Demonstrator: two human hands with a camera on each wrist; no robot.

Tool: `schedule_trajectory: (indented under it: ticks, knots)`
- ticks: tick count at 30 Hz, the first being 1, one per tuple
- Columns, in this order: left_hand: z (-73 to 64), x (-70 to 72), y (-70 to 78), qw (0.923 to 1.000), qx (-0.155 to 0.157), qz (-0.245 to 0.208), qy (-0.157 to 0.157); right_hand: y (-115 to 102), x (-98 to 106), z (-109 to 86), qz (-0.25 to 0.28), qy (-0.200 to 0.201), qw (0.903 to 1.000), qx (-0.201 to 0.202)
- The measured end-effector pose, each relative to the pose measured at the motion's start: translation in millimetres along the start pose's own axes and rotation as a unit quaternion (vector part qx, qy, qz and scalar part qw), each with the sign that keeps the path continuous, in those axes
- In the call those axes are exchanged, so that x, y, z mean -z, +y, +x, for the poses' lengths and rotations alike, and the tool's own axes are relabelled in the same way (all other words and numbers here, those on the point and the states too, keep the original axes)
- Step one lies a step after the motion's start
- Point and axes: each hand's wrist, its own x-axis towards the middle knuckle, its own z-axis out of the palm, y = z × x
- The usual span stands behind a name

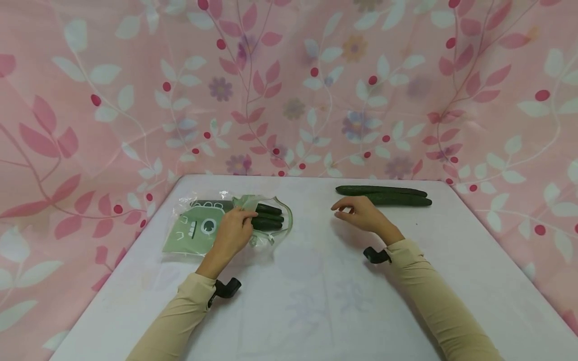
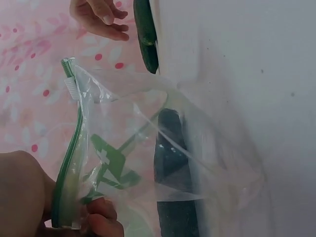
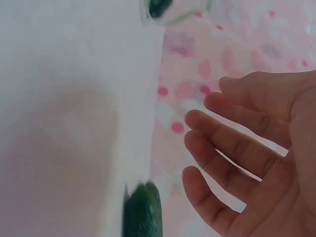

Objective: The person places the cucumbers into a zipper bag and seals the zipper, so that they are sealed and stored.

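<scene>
A clear zip bag with a green cartoon face lies on the left of the table, its mouth facing right. Several dark green cucumbers are inside, their ends showing near the mouth. My left hand grips the bag's edge by the mouth; in the left wrist view its fingers curl at the green zip strip. My right hand hovers with relaxed fingers, holding nothing. Just beyond it, two long cucumbers lie side by side.
A white cloth covers the table. Behind it hangs a pink curtain with leaves and flowers, close to the table's far edge. Black wrist cameras sit on both wrists.
</scene>
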Motion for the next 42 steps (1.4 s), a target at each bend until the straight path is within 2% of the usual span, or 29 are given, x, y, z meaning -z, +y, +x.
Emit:
schedule_trajectory:
  ticks: [5, 8, 14, 17, 19, 23, 26, 29, 33, 37, 42]
  knots:
    - [0.8, 0.7, 0.9, 0.9985, 0.01, 0.049, -0.023, 24, 26, -11.4, -0.02, 0.02, 0.9986, -0.045]
    - [0.2, 1.4, 2.4, 0.9973, 0.016, 0.061, -0.039, 35, 37, -18.7, -0.031, 0.029, 0.997, -0.064]
    - [-3.8, 4.7, 7.3, 0.9897, 0.067, 0.094, -0.085, 53, 54, -33.8, -0.051, 0.034, 0.9927, -0.104]
    - [-5.5, 5.2, 8.1, 0.9853, 0.088, 0.11, -0.096, 58, 60, -40.0, -0.059, 0.035, 0.9908, -0.117]
    - [-5.9, 4.6, 7.6, 0.9857, 0.085, 0.112, -0.092, 60, 64, -43.1, -0.062, 0.038, 0.9901, -0.12]
    - [-4.6, 4.2, 4.7, 0.9901, 0.049, 0.106, -0.078, 64, 70, -46.8, -0.058, 0.047, 0.9896, -0.123]
    - [-3.4, 4.8, 3.2, 0.9897, 0.037, 0.108, -0.086, 64, 73, -48.3, -0.055, 0.051, 0.9896, -0.123]
    - [-2.0, 5.2, 2.6, 0.9886, 0.047, 0.105, -0.097, 65, 77, -51.1, -0.053, 0.053, 0.9884, -0.132]
    - [-0.6, 5.3, 2.4, 0.9901, 0.056, 0.078, -0.102, 72, 83, -57.9, -0.06, 0.067, 0.9841, -0.153]
    - [0.2, 5.0, 2.2, 0.9924, 0.044, 0.065, -0.095, 85, 91, -64.7, -0.077, 0.077, 0.9789, -0.173]
    - [0.9, 4.6, 4.4, 0.9955, 0.031, 0.023, -0.087, 108, 102, -72.3, -0.107, 0.05, 0.9742, -0.193]
